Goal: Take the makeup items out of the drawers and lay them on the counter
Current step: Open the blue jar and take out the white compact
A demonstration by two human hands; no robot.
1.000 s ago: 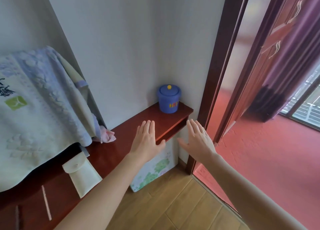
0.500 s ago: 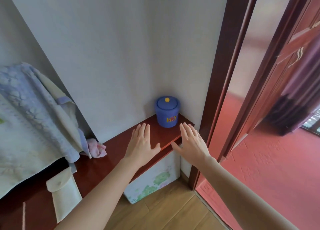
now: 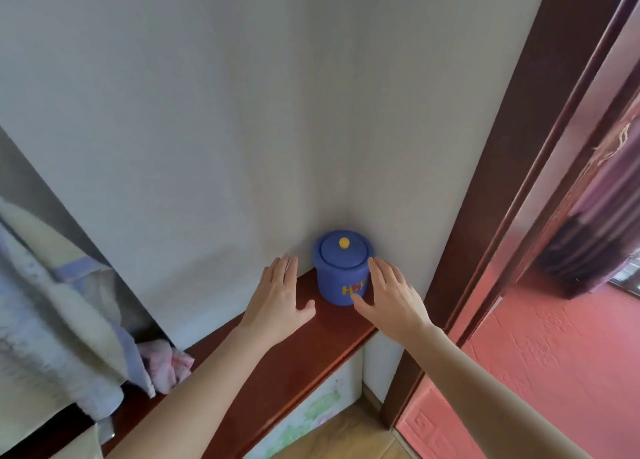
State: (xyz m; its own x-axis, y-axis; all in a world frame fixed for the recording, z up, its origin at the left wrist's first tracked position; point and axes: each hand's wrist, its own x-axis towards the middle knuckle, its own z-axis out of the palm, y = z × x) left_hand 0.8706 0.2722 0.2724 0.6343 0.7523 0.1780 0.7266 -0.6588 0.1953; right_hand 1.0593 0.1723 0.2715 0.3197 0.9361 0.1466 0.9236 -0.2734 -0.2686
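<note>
Flat-fingered left hand (image 3: 277,302), right hand (image 3: 393,299) flank blue jar (image 3: 341,275).

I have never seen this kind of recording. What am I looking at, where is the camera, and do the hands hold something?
There is no machine here: these are a person's two bare arms. The camera is worn on the person's head and looks forward and down. The left hand and right hand are both open with straight fingers, one on each side of a blue lidded jar standing in the corner on a red-brown wooden counter. Neither hand holds anything; the right thumb is very near the jar, but I cannot tell if it touches. Further left are a pink cloth and a hanging pale blanket.
</note>
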